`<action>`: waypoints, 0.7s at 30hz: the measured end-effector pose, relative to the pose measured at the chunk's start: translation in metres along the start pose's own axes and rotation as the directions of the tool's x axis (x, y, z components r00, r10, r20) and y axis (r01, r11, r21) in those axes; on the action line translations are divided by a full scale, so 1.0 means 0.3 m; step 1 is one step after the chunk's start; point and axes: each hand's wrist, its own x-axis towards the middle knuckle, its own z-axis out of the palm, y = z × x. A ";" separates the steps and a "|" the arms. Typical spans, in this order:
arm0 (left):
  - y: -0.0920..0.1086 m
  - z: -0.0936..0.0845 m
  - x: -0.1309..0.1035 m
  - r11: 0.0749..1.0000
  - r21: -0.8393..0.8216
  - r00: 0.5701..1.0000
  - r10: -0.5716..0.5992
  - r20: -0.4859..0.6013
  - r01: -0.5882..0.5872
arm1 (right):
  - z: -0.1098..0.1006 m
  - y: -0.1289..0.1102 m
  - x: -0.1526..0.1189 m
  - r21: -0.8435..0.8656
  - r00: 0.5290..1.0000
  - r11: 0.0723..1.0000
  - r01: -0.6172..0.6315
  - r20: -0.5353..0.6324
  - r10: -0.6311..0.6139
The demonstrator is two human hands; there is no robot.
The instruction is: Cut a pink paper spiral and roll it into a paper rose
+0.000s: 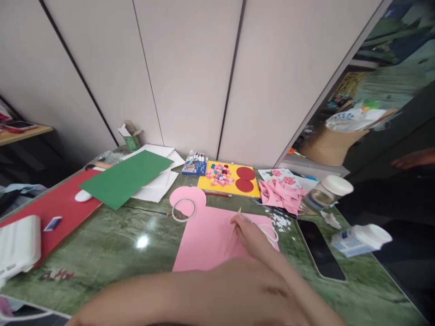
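Note:
A pink sheet of card point(210, 240) lies before me, with my right hand point(248, 232) over its right part. The fingers of that hand are bent together and partly blurred, and a small pale pointed tip shows above them. What they hold is not clear. Beside the hand lies a white loop point(271, 232), perhaps a scissors handle. From the lower left my left forearm point(163, 294) crosses in front, and my left hand point(251, 278) is blurred with its fingers hidden. At the sheet's upper left, a pale ring point(184, 210) overlaps rounded pink card pieces point(190, 194).
Behind are yellow card point(231, 189) with pompoms point(220, 175) and red circles point(245, 173), and a marker box point(194, 166). Green card point(127, 176) is left; pink scraps point(282, 195), a phone point(321, 249) and white-lidded containers point(360, 238) are right. Another person's hand point(413, 159) shows far right.

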 end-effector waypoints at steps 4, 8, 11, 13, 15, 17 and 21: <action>-0.234 -0.109 -0.005 0.946 0.011 0.929 -0.317 -0.192 0.325 | -0.084 0.016 0.118 -0.064 0.976 0.992 0.105 0.197 -0.090; -0.488 -0.226 -0.083 0.784 0.112 0.748 -0.523 -0.409 0.610 | -0.172 0.087 0.431 -0.213 0.993 0.975 0.055 0.111 -0.032; -0.573 -0.277 -0.133 0.754 0.193 0.733 -0.490 -0.472 0.628 | -0.201 0.152 0.689 -0.333 0.999 0.943 -0.028 -0.025 0.021; -0.592 -0.291 -0.154 0.731 0.173 0.697 -0.509 -0.506 0.660 | -0.197 0.187 0.818 -0.394 0.997 0.917 -0.064 -0.068 0.041; -0.601 -0.295 -0.169 0.716 0.141 0.663 -0.529 -0.530 0.684 | -0.183 0.215 0.903 -0.448 0.996 0.890 -0.083 -0.074 0.055; -0.613 -0.297 -0.181 0.695 0.119 0.634 -0.554 -0.540 0.709 | -0.166 0.239 0.953 -0.492 0.995 0.866 -0.092 -0.073 0.064; -0.647 -0.302 -0.195 0.655 0.095 0.604 -0.617 -0.505 0.749 | -0.146 0.277 0.993 -0.545 0.996 0.834 -0.086 -0.071 0.056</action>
